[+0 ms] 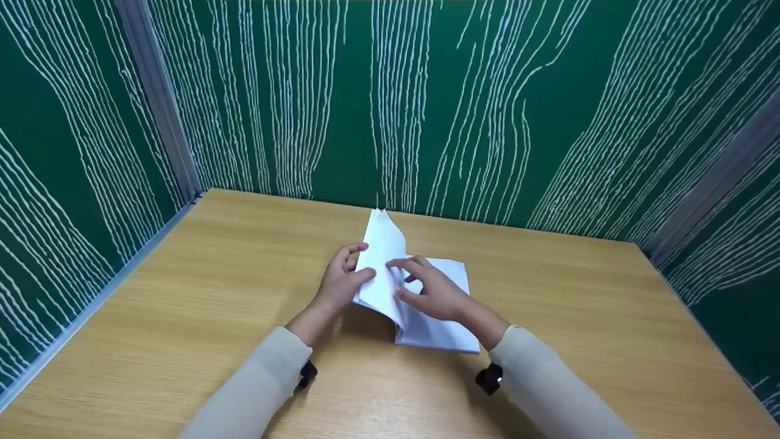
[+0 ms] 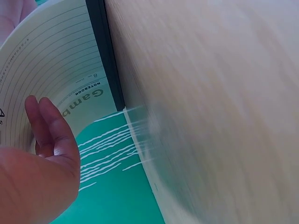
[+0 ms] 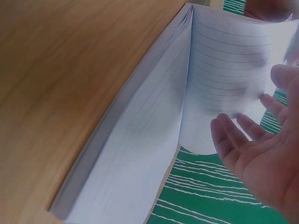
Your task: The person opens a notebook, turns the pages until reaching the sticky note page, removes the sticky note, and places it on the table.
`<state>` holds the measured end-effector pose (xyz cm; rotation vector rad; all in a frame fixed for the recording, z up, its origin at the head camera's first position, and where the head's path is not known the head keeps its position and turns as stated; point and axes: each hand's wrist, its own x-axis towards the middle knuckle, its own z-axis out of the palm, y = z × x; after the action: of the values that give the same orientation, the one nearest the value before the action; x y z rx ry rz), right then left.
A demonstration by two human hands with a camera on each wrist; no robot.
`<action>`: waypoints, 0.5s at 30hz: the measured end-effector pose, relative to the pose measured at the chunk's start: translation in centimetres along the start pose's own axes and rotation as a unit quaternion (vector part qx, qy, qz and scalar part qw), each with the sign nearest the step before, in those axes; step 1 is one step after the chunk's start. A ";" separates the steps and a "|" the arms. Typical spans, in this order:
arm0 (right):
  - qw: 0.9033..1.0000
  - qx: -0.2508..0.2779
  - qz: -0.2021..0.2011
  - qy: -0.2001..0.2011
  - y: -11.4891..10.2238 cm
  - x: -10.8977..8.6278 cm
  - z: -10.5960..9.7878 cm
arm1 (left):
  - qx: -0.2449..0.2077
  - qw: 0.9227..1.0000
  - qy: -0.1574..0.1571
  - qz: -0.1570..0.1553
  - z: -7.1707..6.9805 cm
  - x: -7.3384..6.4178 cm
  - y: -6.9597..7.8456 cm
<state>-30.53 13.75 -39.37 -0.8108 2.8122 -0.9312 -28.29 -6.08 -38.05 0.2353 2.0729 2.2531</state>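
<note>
A lined notebook [image 1: 440, 329] lies open on the table, its right-hand part flat. My left hand [image 1: 338, 283] holds the raised left part, thumb on the white pages [image 1: 379, 244] and fingers behind the cover. In the left wrist view the cover [image 2: 51, 65] shows printed lines and lettering, bending up from a black spine [image 2: 103, 51]. Over the fold, my right hand [image 1: 440, 296] has its fingers loosely bent with the tips at the raised page. From the right wrist view, those fingers [image 3: 229, 135] are spread against the ruled sheet [image 3: 229, 60].
The wooden table [image 1: 213, 292] spreads around the notebook. Green panels with white wavy lines [image 1: 353, 122] stand behind it and at both sides, joined by grey posts [image 1: 161, 91]. Small black devices [image 1: 489, 378] sit under both wrists.
</note>
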 end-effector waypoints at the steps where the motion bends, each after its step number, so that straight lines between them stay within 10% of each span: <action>1: 1.000 0.003 -0.004 0.000 0.0 0.0 0.0 | -0.001 1.000 0.001 0.001 0.0 0.0 0.0; 15: 0.994 -0.018 0.081 0.076 4.2 0.4 -1.6 | 0.019 0.999 0.023 -0.020 0.0 0.9 -1.1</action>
<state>-33.14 17.26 -40.43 -0.5271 2.9772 -0.9559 -29.22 -5.89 -39.14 0.1451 2.1248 2.2195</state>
